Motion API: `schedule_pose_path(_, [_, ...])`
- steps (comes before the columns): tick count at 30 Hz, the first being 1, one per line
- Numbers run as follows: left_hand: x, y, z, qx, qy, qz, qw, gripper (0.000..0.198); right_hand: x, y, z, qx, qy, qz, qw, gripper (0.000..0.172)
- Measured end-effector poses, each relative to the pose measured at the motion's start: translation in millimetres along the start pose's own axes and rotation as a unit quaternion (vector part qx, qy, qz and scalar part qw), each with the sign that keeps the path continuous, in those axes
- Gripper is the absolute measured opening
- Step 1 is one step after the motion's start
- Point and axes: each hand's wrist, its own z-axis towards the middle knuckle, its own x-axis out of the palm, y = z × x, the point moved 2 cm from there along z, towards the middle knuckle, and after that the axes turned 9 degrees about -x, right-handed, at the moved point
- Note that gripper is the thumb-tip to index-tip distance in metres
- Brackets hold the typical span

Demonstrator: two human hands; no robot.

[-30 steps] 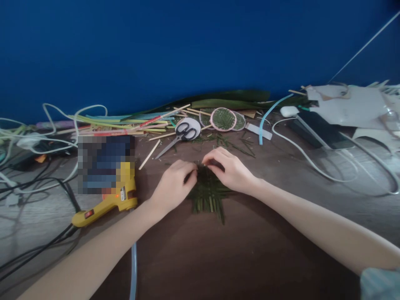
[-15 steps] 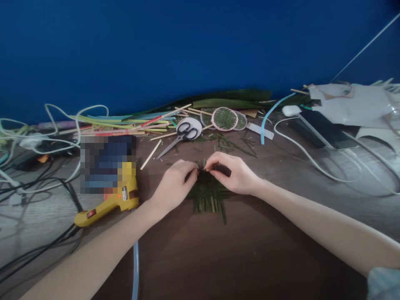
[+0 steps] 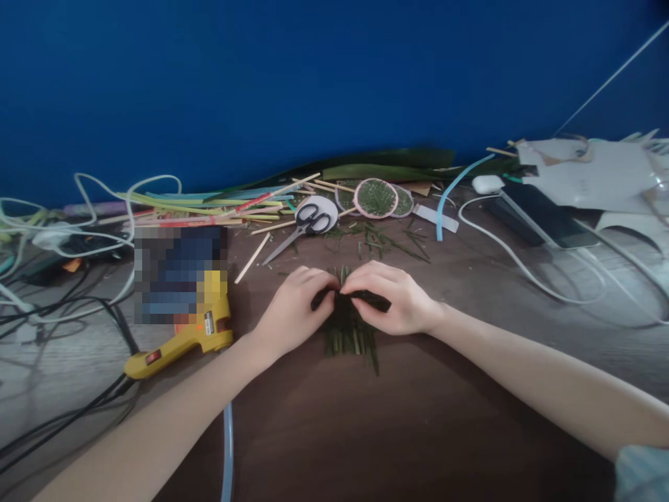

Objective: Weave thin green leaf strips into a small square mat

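A small mat of interlaced green leaf strips lies on the dark brown table, its loose strip ends pointing toward me. My left hand pinches at the upper part of the strips from the left, thumb against fingers. From the right, my right hand pinches at the same place, its fingertips almost meeting those of the left. A few strip ends stick up just beyond both hands. The exact strip between the fingertips is hidden. Beyond the hands lie black-handled scissors, their blades pointing toward the lower left.
A yellow hot glue gun lies left of my left forearm, near a pixelated patch. Round pink-rimmed leaf pieces, thin sticks and leaf scraps line the back. White cables and a dark phone-like device lie right.
My right hand has come slightly nearer to me, and its fingertips now sit lower on the strips. The left fingertips have shifted slightly right. More upright strip ends show beyond the hands.
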Motion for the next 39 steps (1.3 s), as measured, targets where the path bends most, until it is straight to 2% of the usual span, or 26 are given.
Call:
schedule_pose_path(4, [3.2, 3.0, 0.4, 0.008, 0.004, 0.015, 1.000, 0.011, -0.9, 1.9, 0.1, -0.013, 0.000, -0.012, 1.000, 0.024])
schedule_pose_path(8, [6.6, 5.2, 0.6, 0.019, 0.011, 0.030, 0.999, 0.010, -1.7, 1.9, -0.2, -0.036, -0.001, -0.072, 0.997, 0.026])
schedule_pose_path(10, [6.8, 5.5, 0.5, 0.017, 0.009, 0.030, 0.999, 0.011, -2.6, -0.6, 0.3, -0.004, -0.010, -0.113, 0.994, 0.023])
schedule_pose_path(13, [6.3, 4.8, 0.2, 0.012, 0.007, 0.033, 0.999, 0.012, -3.0, -5.7, 1.1, 0.091, -0.013, -0.158, 0.983, 0.013])
schedule_pose_path(16, [6.1, 3.6, -0.4, 0.008, 0.006, 0.036, 0.999, 0.012, 0.8, -9.6, 0.5, 0.167, 0.031, -0.159, 0.973, 0.008])
schedule_pose_path(19, [6.8, 4.1, -1.6, -0.018, 0.000, 0.022, 1.000, 0.020, 5.1, -11.9, -1.7, 0.201, 0.068, -0.163, 0.964, 0.007])
schedule_pose_path(22, [7.6, 5.6, -3.5, -0.037, -0.015, 0.012, 0.999, 0.027, 7.1, -13.9, -3.3, 0.207, 0.089, -0.165, 0.960, 0.007])
schedule_pose_path(26, [8.0, 4.9, -5.4, -0.020, -0.018, 0.050, 0.998, 0.023, 7.4, -15.7, -4.0, 0.204, 0.101, -0.148, 0.962, 0.008])
schedule_pose_path(32, [7.3, 1.4, -6.2, 0.026, -0.010, 0.071, 0.997, 0.019, 8.1, -15.8, -5.6, 0.198, 0.084, -0.132, 0.968, 0.005])
schedule_pose_path(35, [8.4, 1.2, -6.7, 0.059, 0.005, 0.087, 0.994, 0.011, 7.0, -16.0, -5.3, 0.188, 0.074, -0.120, 0.972, 0.003])
schedule_pose_path(39, [8.5, 0.5, -7.0, 0.082, -0.003, 0.116, 0.990, 0.013, 1.9, -14.8, -1.7, 0.156, 0.040, -0.057, 0.985, 0.004])
